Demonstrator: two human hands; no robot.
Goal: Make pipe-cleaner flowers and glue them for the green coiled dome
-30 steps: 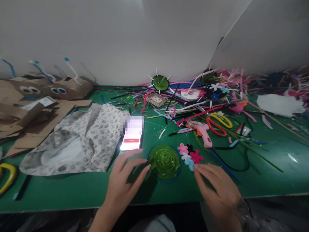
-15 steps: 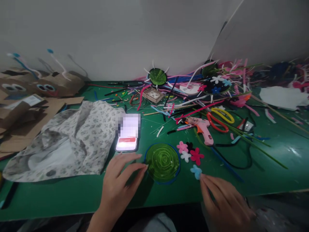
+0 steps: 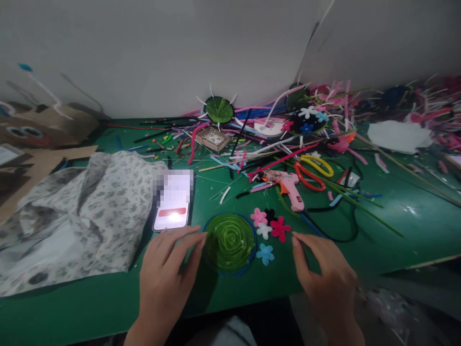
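A round green coiled disc [image 3: 232,242] with a blue rim lies flat before me; it looks wound from pipe cleaners. My left hand [image 3: 171,269] is at its left edge, thumb and forefinger pinched together against the rim. Right of the disc lie small fuzzy flowers: pink [image 3: 258,217], black [image 3: 270,215], white [image 3: 264,230], red [image 3: 280,229] and light blue [image 3: 265,254]. My right hand [image 3: 322,271] hovers beside the red flower, its thumb and forefinger tips close together with nothing visible between them.
A lit phone [image 3: 173,199] and a patterned cloth [image 3: 108,211] lie to the left. Behind the flowers are a pink glue gun [image 3: 290,187], red-and-yellow-handled scissors [image 3: 313,173] and tangled pipe cleaners. Brown paper shapes [image 3: 39,129] stand far left.
My right hand has let go of the light blue flower, which now lies nearer the disc, and has moved up beside the red flower. The camera has turned slightly right.
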